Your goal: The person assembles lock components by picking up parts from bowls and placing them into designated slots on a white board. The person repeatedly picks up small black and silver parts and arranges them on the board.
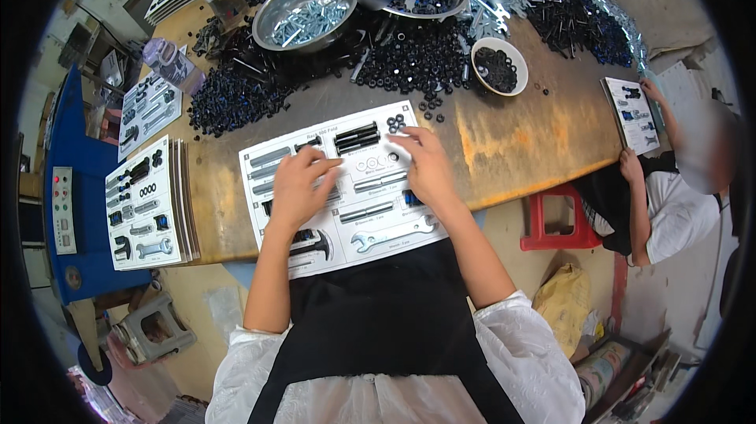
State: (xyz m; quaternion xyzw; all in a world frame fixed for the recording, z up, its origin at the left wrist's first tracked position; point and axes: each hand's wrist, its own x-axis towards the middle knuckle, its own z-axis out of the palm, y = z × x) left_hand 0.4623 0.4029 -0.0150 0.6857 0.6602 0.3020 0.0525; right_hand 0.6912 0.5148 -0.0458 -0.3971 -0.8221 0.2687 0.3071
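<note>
A white card (pixel 346 257) marked with hardware shapes lies at the table's near edge, in front of my apron. Bolts, sleeves, washers and an open-ended wrench (pixel 394 233) show on it; which are printed and which are real I cannot tell. My left hand (pixel 303 188) hovers over the card's left half, fingers spread. Over its upper right lies my right hand (pixel 425 168), fingers stretched toward several black nuts (pixel 396 122) at the top corner, nothing visible between them. A dark ring (pixel 393 157) sits just below those fingertips.
Beyond the card are heaps of black nuts (pixel 409 62), a steel bowl of silver bolts (pixel 307 18), and a white bowl of black washers (pixel 498 66). Stacked similar cards (pixel 150 203) stand at left. Another person (pixel 669 211) holds a card at right, near a red stool (pixel 559 219).
</note>
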